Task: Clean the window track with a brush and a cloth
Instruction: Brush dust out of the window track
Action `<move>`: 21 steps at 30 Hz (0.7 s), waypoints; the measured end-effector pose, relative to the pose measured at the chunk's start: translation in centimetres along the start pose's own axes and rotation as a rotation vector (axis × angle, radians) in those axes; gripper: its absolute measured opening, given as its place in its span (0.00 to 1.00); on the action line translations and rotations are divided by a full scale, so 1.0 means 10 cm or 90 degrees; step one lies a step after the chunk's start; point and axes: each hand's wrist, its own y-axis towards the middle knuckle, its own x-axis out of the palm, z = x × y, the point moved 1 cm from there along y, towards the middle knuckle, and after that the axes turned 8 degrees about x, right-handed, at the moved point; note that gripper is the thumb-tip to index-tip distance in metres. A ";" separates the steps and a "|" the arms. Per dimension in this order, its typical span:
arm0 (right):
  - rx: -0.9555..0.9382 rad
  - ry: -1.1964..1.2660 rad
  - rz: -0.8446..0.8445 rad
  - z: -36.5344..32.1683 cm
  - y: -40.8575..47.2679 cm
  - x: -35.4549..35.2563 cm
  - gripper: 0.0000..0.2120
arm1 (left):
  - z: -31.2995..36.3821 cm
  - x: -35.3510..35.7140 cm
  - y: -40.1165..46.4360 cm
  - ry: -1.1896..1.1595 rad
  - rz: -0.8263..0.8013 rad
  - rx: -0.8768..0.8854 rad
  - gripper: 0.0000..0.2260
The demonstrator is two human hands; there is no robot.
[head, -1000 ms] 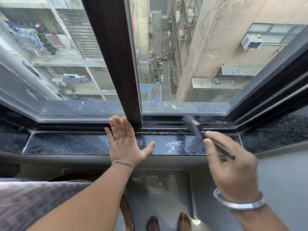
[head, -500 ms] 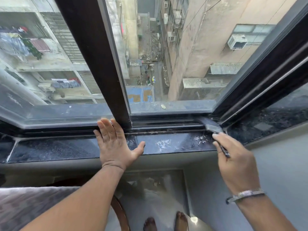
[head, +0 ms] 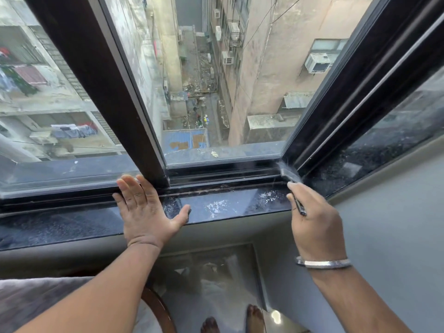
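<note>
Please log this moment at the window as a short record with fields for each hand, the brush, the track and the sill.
left hand: flat, palm down on the sill, fingers spread toward the frame
right hand: gripping the brush handle
brush: bristles in the right end corner of the track
window track: dark, a line of grime along its front rail
sill: dark stone, pale dust patches
cloth: not visible

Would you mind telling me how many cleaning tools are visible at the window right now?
1: a brush, held in the right hand, with its bristles in the right corner of the window track. No cloth is visible; it may lie out of view.
</note>
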 end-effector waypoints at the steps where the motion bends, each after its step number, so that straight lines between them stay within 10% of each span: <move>1: 0.006 -0.006 0.018 0.04 -0.01 -0.03 0.14 | 0.00 0.00 0.00 -0.001 0.002 0.001 0.58; 21: -0.027 -0.046 -0.043 -0.09 -0.08 0.11 0.18 | 0.01 -0.02 0.01 0.014 0.006 -0.010 0.57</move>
